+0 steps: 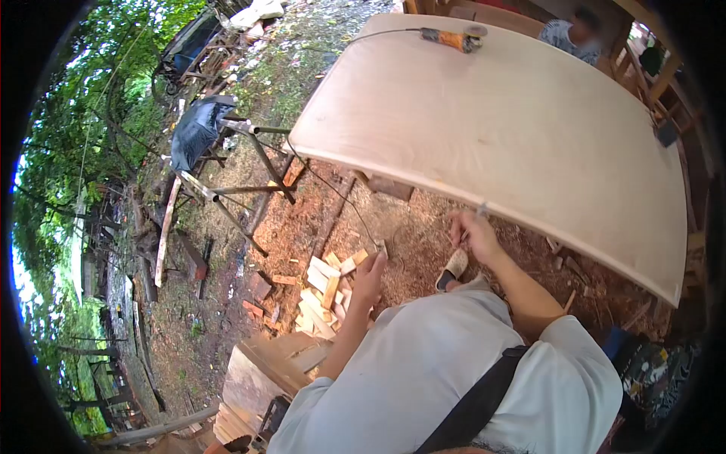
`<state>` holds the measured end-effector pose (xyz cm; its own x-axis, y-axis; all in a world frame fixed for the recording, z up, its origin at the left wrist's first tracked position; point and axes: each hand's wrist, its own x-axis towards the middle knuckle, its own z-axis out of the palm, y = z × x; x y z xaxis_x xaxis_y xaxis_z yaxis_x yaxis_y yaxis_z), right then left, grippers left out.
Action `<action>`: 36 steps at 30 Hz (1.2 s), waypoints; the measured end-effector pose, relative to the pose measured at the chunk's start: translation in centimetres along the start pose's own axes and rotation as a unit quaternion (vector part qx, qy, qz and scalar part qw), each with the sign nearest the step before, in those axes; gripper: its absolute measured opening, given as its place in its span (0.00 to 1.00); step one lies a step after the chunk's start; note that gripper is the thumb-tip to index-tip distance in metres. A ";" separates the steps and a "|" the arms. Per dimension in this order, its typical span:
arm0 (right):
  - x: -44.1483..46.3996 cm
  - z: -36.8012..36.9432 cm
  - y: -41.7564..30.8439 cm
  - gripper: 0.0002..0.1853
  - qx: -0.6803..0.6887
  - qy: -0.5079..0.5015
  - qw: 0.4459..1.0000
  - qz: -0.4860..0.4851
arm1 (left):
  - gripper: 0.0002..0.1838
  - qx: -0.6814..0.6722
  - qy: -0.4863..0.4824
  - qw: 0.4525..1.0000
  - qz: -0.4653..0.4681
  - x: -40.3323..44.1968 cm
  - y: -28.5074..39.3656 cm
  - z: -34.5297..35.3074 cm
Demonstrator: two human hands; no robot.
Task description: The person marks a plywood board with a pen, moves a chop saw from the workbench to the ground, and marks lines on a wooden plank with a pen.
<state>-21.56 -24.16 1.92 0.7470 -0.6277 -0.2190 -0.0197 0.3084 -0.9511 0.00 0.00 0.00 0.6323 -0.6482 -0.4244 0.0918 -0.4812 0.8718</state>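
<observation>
My left hand (367,278) is closed in front of my body, low on the left. A dark power cord (338,194) hangs past the table's left corner and runs to its fingertips, where a small pale piece shows. My right hand (474,233) is closed just below the near edge of a large pale wooden tabletop (499,129). Its fingers are curled together, and what they hold, if anything, cannot be made out. A small grey piece (483,206) sits at the tabletop edge just above that hand. An orange angle grinder (448,38) lies at the tabletop's far side, its cord trailing left.
Cut wood offcuts (327,296) are heaped on the sawdust-covered ground below my left hand. A metal frame (261,155) with a dark plastic sheet (198,135) stands left of the table. Another person (569,36) is beyond the far edge. Timber blocks (261,371) stand near my left side.
</observation>
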 end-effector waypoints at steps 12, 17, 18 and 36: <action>8.2 -9.8 -5.7 0.17 -0.375 0.333 0.828 -0.250 | 0.29 0.433 0.180 0.851 0.237 19.2 14.4 4.3; 5.6 -7.2 -5.8 0.20 -0.550 0.374 0.726 -0.174 | 0.38 0.524 0.103 0.829 0.164 29.6 17.4 2.4; 5.3 -7.2 -5.4 0.21 -0.554 0.381 0.727 -0.141 | 0.38 0.521 0.107 0.830 0.168 31.0 18.2 2.0; 5.7 -4.6 -4.8 0.19 -0.494 0.585 0.640 0.070 | 0.42 0.544 0.117 0.819 0.141 50.8 30.8 1.4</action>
<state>-20.22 -32.50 4.28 -0.3048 -0.9271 0.2182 -0.8736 0.1809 -0.4517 33.86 -48.57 4.98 0.6528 -0.7538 -0.0748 -0.7417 -0.6561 0.1396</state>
